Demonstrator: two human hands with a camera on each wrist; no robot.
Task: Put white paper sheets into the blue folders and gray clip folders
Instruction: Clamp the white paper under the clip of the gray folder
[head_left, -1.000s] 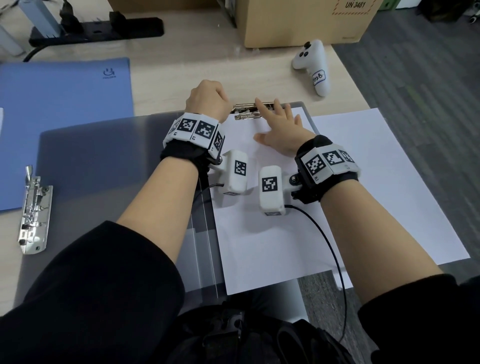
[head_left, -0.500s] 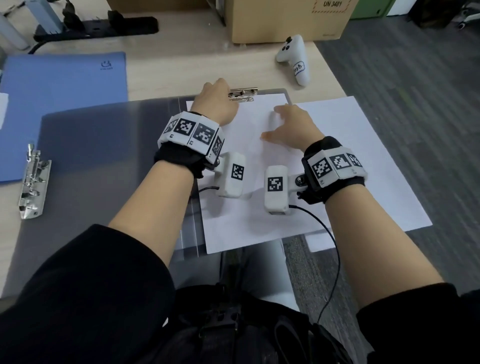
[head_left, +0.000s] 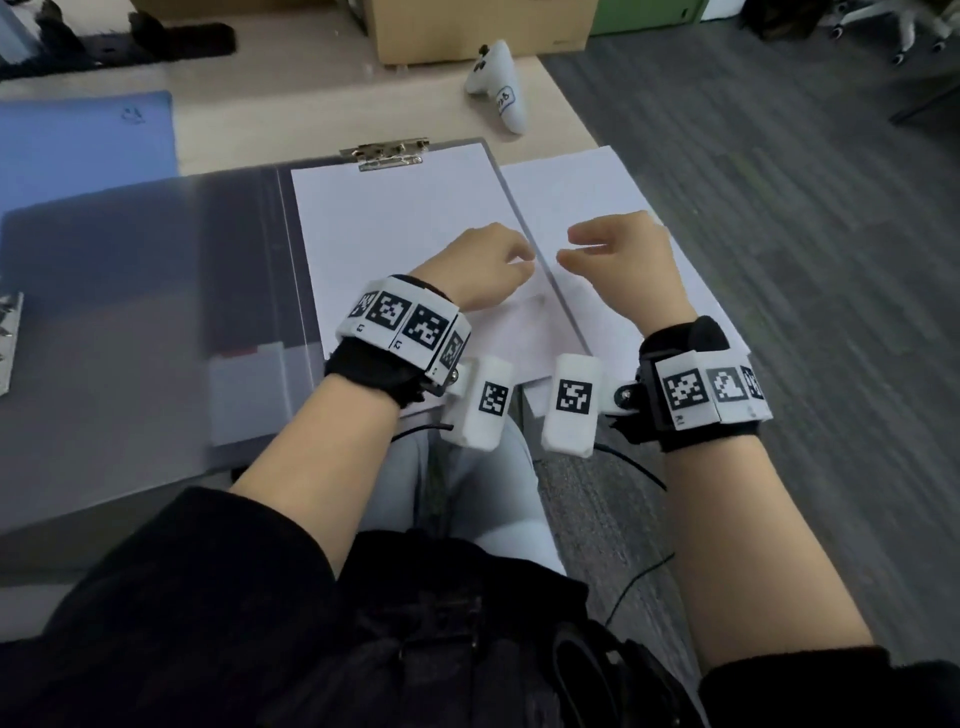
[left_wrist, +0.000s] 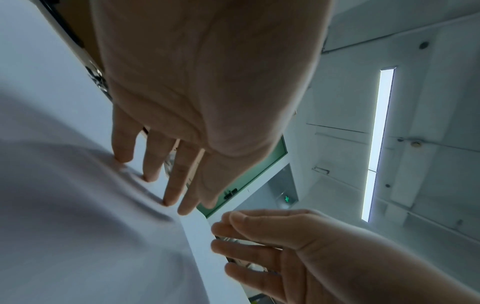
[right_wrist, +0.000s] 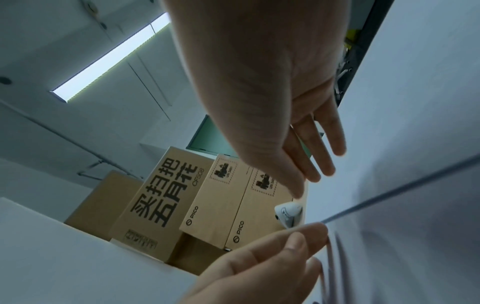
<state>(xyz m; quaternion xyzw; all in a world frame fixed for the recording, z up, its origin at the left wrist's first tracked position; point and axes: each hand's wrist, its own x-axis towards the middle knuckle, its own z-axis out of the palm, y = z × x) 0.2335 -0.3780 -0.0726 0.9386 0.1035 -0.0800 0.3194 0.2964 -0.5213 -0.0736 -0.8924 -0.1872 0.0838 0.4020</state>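
Note:
A gray clip folder (head_left: 156, 312) lies open on the desk. A white sheet (head_left: 395, 218) sits on its right half, its top edge under the metal clip (head_left: 384, 153). My left hand (head_left: 519, 262) is at the sheet's right edge; in the left wrist view its straight fingertips (left_wrist: 148, 176) press the paper and wrinkle it. My right hand (head_left: 569, 247) hovers just right of it over the loose white sheets (head_left: 587, 192), fingers relaxed and holding nothing. A blue folder (head_left: 78, 140) lies at the far left.
A spare metal clip (head_left: 8, 338) lies at the desk's left edge. A white controller (head_left: 498, 83) and a cardboard box (head_left: 478, 26) stand at the back. The loose sheets overhang the desk's right edge above gray carpet (head_left: 779, 208).
Both hands have drawn back from the clip at the folder's top to the middle of the sheet's right edge. The left hand let go of the clip, which now lies closed on the paper.

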